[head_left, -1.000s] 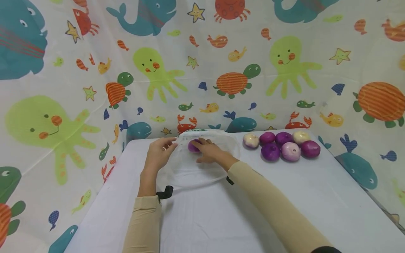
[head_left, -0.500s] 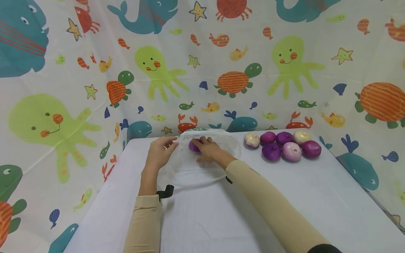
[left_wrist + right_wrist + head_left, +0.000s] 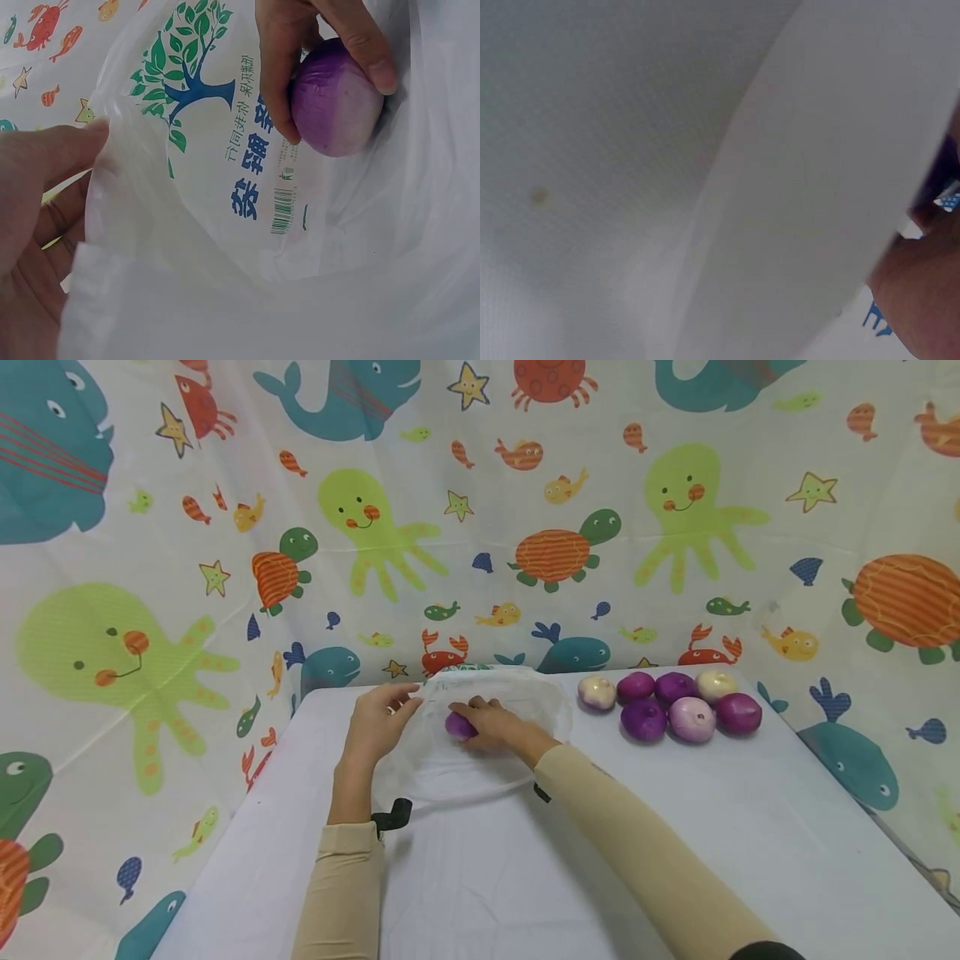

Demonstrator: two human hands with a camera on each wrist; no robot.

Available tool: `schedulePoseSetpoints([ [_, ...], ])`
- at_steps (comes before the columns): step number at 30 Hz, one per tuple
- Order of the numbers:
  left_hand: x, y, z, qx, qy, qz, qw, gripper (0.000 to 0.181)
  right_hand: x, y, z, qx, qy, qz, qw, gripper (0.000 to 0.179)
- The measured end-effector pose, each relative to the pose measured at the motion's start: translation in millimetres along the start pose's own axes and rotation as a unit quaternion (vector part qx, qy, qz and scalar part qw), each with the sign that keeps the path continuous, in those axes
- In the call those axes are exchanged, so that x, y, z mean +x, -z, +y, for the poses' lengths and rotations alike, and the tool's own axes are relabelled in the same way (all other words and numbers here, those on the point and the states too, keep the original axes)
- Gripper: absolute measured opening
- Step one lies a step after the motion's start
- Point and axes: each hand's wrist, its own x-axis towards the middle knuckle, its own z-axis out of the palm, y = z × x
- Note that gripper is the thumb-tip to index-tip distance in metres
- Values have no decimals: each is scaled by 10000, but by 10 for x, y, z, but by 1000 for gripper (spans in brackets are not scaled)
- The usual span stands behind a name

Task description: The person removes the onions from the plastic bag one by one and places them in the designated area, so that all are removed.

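A translucent white plastic bag (image 3: 450, 777), printed with a green-leaved tree and blue lettering, lies with its mouth spread toward me. My left hand (image 3: 377, 720) pinches the left edge of that mouth; in the left wrist view the thumb is in front and the fingers behind the film. Inside the bag, my right hand (image 3: 497, 727) grips a purple onion (image 3: 335, 99) with a paler side, thumb and fingers around it. In the right wrist view white film covers most of the picture, and only part of the right hand (image 3: 922, 292) shows at the right edge.
At the back right of the white-covered table (image 3: 660, 827) several onions sit in a cluster, among them a dark purple onion (image 3: 642, 720), a pale pink onion (image 3: 691, 719) and a white onion (image 3: 597, 692). A sea-animal printed curtain (image 3: 480, 552) hangs behind and beside the table.
My right hand has drawn the onion slightly toward me within the bag and turned it. The left hand stays at the bag's edge, and the onion cluster is unmoved.
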Motion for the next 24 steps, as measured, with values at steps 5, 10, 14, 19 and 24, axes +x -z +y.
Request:
schedulePoseSetpoints([
  [5, 9, -4, -2, -23, -41, -3, 10000, 34, -7, -13, 33, 78, 193, 25, 9998, 77],
  [10, 14, -11, -5, -36, 35, -45, 10000, 34, -39, 11, 50, 5, 449, 74, 9990, 75],
  [14, 15, -14, 0, -21, 32, -62, 10000, 34, -99, 52, 64, 94, 623, 327, 9975, 73],
  [19, 11, -18, 10, -10, 72, -86, 9999, 34, -246, 133, 53, 253, 833, 734, 9935, 71],
  [24, 7, -28, 17, -39, 110, -102, 9999, 35, -406, 188, 62, 303, 1011, 1024, 9891, 71],
])
